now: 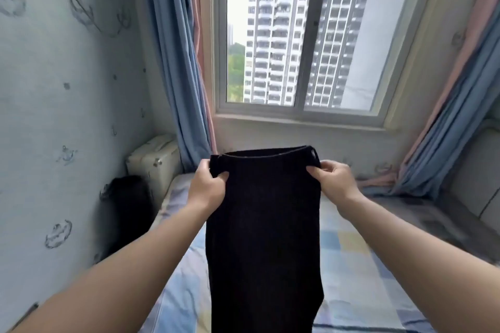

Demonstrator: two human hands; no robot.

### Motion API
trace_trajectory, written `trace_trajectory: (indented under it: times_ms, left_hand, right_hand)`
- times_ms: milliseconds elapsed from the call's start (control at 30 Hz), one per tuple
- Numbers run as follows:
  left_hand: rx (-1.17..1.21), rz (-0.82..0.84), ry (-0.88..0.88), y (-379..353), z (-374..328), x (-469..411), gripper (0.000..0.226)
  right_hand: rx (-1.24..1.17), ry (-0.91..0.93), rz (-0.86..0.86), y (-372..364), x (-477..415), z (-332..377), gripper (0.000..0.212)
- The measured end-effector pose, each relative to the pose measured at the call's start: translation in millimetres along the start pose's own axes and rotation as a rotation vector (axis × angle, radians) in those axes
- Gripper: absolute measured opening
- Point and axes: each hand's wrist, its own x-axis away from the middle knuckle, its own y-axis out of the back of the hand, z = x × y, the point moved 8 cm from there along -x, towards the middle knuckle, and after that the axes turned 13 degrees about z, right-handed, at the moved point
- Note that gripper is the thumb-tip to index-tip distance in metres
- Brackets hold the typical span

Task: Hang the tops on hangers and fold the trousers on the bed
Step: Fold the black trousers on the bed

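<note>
Two hands, left hand (207, 184) and right hand (334, 180), pinch the waistband corners of black trousers (263, 238) hanging at frame centre above the checked bed (351, 265), where an even, taut hold should help lay them flat.

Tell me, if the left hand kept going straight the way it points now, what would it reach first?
The left hand, gripping the black trousers at the waistband, points ahead and slightly inward. Past the trousers, it would probably meet the wall below the window, beside the blue curtain; depth is hard to judge.
</note>
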Motion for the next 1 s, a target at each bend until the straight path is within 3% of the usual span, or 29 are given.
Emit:
trace_trajectory:
  times_ms: [233, 500, 567, 667, 767, 1000]
  left_hand:
    - [-0.150, 0.033, 0.422, -31.2, 284.8, -145.5, 0.008]
    - [-0.119, -0.025, 0.498, -71.2, 512.7, -284.0, 0.010]
    - [-0.106, -0.016, 0.497, -77.2, 549.9, -300.1, 0.029]
    - [-0.163, 0.095, 0.525, -95.1, 602.8, -298.7, 0.054]
    - [-0.206, 0.242, 0.498, -112.2, 637.7, -269.3, 0.060]
    - [-0.221, 0.440, 0.476, -134.1, 653.0, -149.4, 0.059]
  right_hand:
    - [0.138, -0.361, 0.164, -126.1, -154.5, -241.8, 0.017]
    - [0.048, -0.462, 0.110, -238.4, -299.0, -461.1, 0.017]
    - [0.026, -0.469, 0.141, -259.2, -318.3, -492.9, 0.010]
    - [0.107, -0.487, 0.205, -287.1, -325.4, -537.4, 0.044]
    - [0.105, -0.527, 0.285, -312.0, -295.9, -565.2, 0.057]
    - [0.210, -0.572, 0.462, -325.1, -180.7, -583.2, 0.060]
